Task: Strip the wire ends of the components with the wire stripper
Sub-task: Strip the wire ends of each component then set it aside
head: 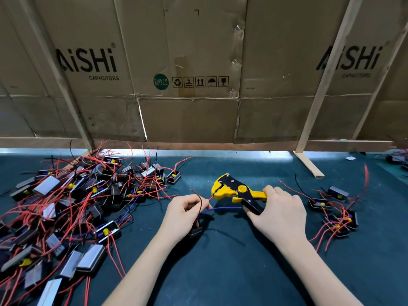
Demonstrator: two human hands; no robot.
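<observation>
A red wire (210, 198) is being pinched by the left hand (184, 214) at the wire stripper (237, 192), whose handles are being gripped by the right hand (279, 214). 2 heaps of components are flanking: a large pile (66, 202) left, a small group (333, 208) right.

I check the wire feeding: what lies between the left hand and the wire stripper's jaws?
In the head view, only a short red wire end spans from the left hand to the wire stripper.
</observation>
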